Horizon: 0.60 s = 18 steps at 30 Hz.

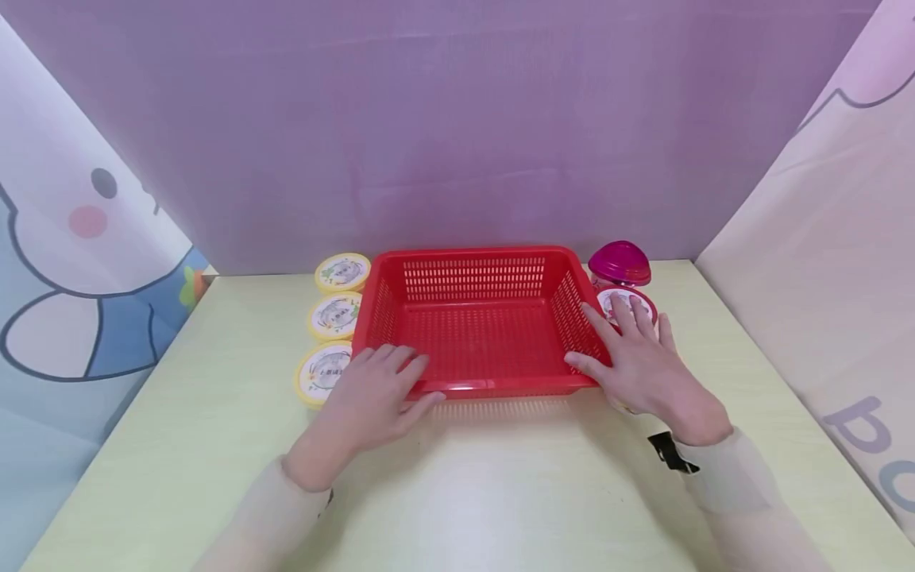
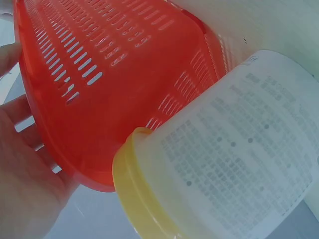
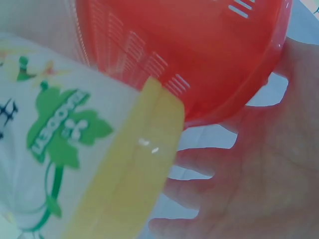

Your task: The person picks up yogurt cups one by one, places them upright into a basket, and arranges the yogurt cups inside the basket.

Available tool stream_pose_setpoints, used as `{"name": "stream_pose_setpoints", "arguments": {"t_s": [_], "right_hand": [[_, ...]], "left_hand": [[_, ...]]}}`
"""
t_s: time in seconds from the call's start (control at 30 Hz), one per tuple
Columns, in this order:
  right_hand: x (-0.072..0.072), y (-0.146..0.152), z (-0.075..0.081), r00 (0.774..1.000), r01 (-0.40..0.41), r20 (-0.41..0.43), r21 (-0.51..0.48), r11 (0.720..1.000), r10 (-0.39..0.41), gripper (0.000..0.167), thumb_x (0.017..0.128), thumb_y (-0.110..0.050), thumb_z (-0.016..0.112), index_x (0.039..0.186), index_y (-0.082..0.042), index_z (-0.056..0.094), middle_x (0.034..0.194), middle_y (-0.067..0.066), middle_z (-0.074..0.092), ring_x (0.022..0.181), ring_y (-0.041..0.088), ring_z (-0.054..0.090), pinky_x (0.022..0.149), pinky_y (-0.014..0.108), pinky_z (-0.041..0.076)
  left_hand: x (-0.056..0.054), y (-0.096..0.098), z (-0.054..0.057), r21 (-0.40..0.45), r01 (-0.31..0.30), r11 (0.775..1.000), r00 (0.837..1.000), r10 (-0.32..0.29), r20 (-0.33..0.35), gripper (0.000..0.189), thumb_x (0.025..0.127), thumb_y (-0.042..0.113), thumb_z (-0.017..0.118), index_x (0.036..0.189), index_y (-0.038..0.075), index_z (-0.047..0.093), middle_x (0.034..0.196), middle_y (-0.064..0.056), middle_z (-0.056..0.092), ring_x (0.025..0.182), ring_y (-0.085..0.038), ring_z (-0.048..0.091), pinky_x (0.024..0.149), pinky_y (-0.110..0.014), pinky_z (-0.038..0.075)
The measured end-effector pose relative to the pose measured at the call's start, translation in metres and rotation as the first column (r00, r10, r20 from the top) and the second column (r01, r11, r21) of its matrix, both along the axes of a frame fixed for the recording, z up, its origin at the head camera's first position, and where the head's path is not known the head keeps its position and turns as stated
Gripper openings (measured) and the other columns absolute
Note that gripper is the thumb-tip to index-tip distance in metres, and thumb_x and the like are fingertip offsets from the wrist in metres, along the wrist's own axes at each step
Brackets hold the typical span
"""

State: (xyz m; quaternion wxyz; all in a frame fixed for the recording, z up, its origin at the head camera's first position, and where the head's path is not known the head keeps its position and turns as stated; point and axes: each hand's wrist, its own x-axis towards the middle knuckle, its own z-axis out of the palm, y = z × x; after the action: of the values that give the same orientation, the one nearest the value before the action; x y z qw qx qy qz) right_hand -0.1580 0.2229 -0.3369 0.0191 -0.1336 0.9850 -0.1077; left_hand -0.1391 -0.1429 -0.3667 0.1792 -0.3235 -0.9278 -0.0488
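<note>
A red plastic basket (image 1: 479, 387) with slotted walls stands in the middle of the table. My left hand (image 1: 375, 397) holds its near left corner, fingers bent over the rim and thumb at the front outside; the fingertips are hidden behind the rim in the left wrist view. Over the near right corner rests my right hand (image 1: 643, 365), fingers spread and thumb across the rim. Beside the left hand is a white jar (image 2: 234, 154) with a yellow lid. Another yellow-lidded jar (image 3: 75, 124) is near the right hand, mostly covered by it in the head view.
Two more yellow-lidded jars (image 1: 336, 315) line the basket's left side. Right of the basket are a red-rimmed lid (image 1: 608, 300) and, behind it, a magenta domed container (image 1: 619, 262). A purple cloth wall (image 1: 457, 127) closes off the back; printed panels flank both sides.
</note>
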Motion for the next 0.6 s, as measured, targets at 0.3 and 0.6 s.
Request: {"name": "stream_pose_setpoints", "arguments": {"t_s": [0.3, 0.6], "right_hand": [[0.005, 0.016, 0.000, 0.999, 0.027, 0.042, -0.038, 0.999, -0.025, 0.089, 0.096, -0.063, 0.052, 0.162, -0.011, 0.021, 0.164, 0.031, 0.006, 0.148, 0.057, 0.001, 0.109, 0.077, -0.004], [0.010, 0.038, -0.002, 0.997, 0.049, 0.061, -0.048, 0.998, -0.046, 0.091, 0.097, -0.066, 0.049, 0.162, -0.010, 0.020, 0.164, 0.032, 0.004, 0.146, 0.060, 0.001, 0.108, 0.079, -0.003]], "left_hand": [[0.002, 0.001, -0.002, -0.013, 0.036, 0.999, 0.996, -0.037, -0.086, 0.038, 0.085, 0.049, 0.077, 0.090, 0.012, 0.069, 0.079, -0.001, 0.062, 0.073, -0.016, 0.059, 0.069, -0.032, 0.053], [0.002, 0.002, -0.003, -0.017, 0.035, 0.999, 0.994, -0.036, -0.101, 0.034, 0.083, 0.046, 0.079, 0.087, 0.013, 0.069, 0.077, -0.001, 0.064, 0.070, -0.016, 0.060, 0.069, -0.032, 0.054]]}}
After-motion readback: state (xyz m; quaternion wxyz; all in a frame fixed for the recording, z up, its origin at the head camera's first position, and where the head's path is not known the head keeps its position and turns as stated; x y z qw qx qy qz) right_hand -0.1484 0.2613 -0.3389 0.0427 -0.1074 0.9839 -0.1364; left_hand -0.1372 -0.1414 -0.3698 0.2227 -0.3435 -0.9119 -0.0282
